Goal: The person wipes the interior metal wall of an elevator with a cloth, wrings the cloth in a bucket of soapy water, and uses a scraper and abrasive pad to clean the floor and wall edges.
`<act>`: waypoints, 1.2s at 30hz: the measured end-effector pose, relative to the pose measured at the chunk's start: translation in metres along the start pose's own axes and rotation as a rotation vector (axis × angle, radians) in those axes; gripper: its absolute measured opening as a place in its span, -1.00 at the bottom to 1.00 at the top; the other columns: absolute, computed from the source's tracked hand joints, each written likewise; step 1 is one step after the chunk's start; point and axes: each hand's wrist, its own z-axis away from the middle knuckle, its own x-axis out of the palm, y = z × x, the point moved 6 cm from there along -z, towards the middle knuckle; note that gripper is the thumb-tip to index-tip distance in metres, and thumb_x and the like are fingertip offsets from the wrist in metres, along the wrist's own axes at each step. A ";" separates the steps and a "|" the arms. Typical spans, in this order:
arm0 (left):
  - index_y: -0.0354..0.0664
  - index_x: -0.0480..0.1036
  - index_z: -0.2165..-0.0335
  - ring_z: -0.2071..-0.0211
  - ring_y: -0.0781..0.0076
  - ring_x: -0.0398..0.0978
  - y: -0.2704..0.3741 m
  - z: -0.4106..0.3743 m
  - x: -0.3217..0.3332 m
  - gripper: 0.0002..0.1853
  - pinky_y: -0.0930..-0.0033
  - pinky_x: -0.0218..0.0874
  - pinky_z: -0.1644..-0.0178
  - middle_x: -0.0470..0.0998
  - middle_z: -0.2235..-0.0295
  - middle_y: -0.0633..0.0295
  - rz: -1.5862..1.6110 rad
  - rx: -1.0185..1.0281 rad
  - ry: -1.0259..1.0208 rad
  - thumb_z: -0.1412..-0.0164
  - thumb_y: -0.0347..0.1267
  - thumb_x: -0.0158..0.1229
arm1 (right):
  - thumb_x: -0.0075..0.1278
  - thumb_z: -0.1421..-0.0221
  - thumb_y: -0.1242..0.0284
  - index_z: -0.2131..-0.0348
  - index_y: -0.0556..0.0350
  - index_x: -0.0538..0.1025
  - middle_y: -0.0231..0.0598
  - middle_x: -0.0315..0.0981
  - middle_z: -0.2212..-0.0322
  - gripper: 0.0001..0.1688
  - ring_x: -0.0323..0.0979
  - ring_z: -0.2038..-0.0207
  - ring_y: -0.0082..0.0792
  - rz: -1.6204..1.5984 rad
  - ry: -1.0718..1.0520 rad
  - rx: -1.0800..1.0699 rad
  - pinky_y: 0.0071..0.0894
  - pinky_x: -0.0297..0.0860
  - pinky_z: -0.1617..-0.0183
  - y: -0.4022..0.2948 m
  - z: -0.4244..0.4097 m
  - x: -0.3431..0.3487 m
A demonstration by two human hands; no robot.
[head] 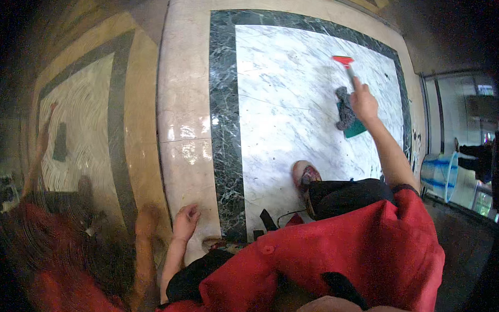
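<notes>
In my right hand [364, 103] is a small scraper [344, 60] with a red head and a grey handle. Its head is over the white marble floor panel [284, 116], ahead of the hand; contact with the floor cannot be made out. Just left of that hand, a crumpled dark grey cloth [345, 114] rests on a flat green piece [354, 130], partly covered by the cloth and arm. My left hand [186, 222] is low over the beige border tiles, fingers loosely curled, with nothing visible in it, close beside the reflective wall [138, 152].
Dark green marble strips [226, 114] frame the white panel. My shoe [304, 174] stands on it, below the cloth. Streaks cover the reflective wall on the left, which mirrors my arms. A blue and white bucket [436, 175] stands at the right, near another person's legs [474, 157].
</notes>
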 end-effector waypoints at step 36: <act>-0.12 0.46 0.03 0.21 0.14 0.53 0.246 -0.063 -0.055 -0.59 0.21 0.37 0.13 0.53 0.19 0.01 -0.235 -0.093 -0.067 -0.13 -0.33 0.25 | -0.04 -0.02 0.46 0.23 -0.01 0.50 -0.19 0.45 0.30 -0.75 0.46 0.22 -0.14 -0.368 -0.298 -0.713 -0.07 0.40 0.18 -0.177 -0.046 0.124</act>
